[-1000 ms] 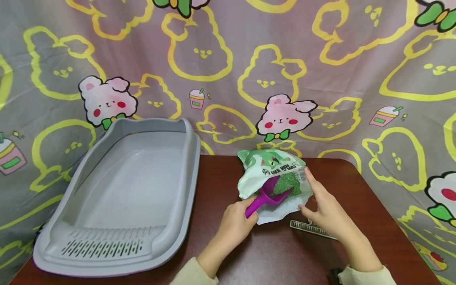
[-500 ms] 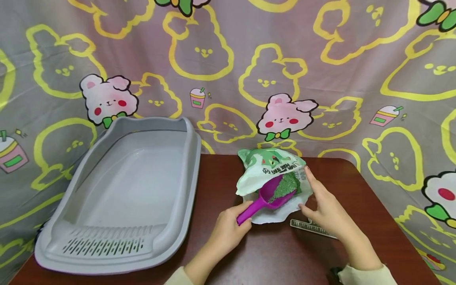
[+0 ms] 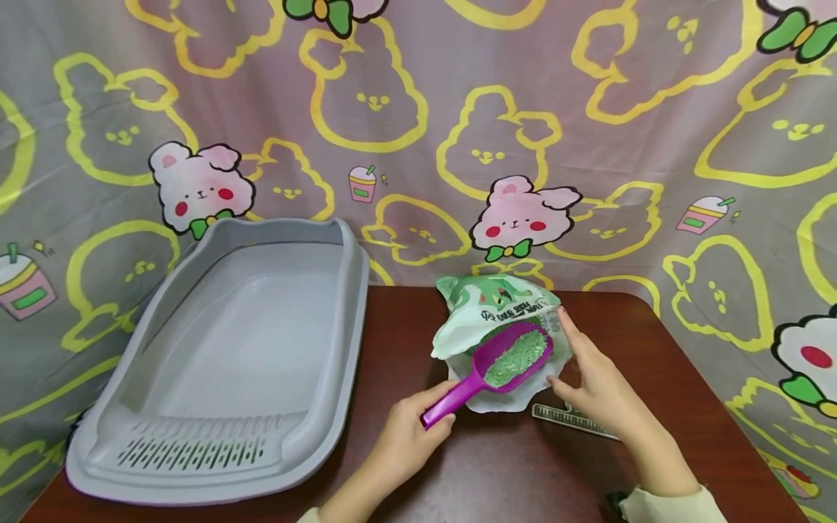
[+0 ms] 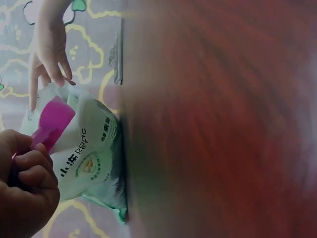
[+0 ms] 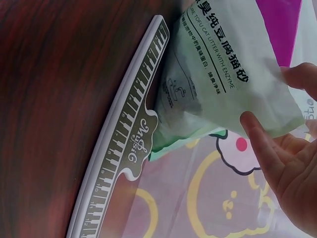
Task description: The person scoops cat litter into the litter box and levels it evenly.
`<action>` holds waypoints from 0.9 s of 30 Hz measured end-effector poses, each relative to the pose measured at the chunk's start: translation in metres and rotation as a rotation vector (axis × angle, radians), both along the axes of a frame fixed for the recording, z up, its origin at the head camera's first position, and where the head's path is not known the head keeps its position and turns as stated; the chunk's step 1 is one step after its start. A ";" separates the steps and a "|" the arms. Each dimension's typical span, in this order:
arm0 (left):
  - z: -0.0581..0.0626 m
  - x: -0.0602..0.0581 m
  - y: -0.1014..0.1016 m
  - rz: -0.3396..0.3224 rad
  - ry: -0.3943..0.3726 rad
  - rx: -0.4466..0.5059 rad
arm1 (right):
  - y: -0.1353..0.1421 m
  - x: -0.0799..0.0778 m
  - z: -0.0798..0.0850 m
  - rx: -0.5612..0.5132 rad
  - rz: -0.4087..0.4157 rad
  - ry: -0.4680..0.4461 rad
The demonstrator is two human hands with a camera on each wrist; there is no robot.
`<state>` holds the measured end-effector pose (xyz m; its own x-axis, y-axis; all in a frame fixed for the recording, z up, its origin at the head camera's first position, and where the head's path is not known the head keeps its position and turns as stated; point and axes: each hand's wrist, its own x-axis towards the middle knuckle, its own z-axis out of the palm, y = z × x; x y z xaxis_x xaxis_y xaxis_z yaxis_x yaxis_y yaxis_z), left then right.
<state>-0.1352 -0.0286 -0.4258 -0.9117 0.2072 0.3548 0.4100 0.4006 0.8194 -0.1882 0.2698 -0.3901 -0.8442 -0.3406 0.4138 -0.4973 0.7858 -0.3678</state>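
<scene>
My left hand (image 3: 412, 430) grips the handle of a purple scoop (image 3: 480, 363), its fingers curled round it. Green cat litter (image 3: 519, 357) lies in the scoop's bowl, which is at the mouth of a pale green cat litter bag (image 3: 493, 294). In the left wrist view the scoop (image 4: 55, 119) partly shows above the bag's rim. My right hand (image 3: 598, 374) holds the bag's right edge, with the thumb and a finger on either side of the film. Printed text on the bag (image 5: 213, 64) reads tofu cat litter.
A large grey litter tray (image 3: 275, 349) stands on the left of the brown table (image 3: 516, 472), its slotted end toward me. A ruler with piano keys and the word Music (image 5: 133, 129) lies beside the bag, partly under my right wrist. A patterned curtain (image 3: 418, 109) hangs behind.
My left hand has drawn the scoop back toward me and to the left, and levelled it. Its load of litter now shows fully. My right hand keeps its place on the bag.
</scene>
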 end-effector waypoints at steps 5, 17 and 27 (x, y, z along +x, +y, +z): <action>0.006 0.002 -0.005 -0.004 0.001 -0.025 | 0.000 -0.001 0.000 0.002 -0.004 -0.012; 0.042 0.017 -0.026 -0.025 -0.033 -0.068 | 0.000 0.001 -0.002 -0.011 0.002 -0.002; 0.068 0.024 -0.048 -0.069 0.022 -0.038 | -0.001 0.004 -0.001 0.000 0.001 0.025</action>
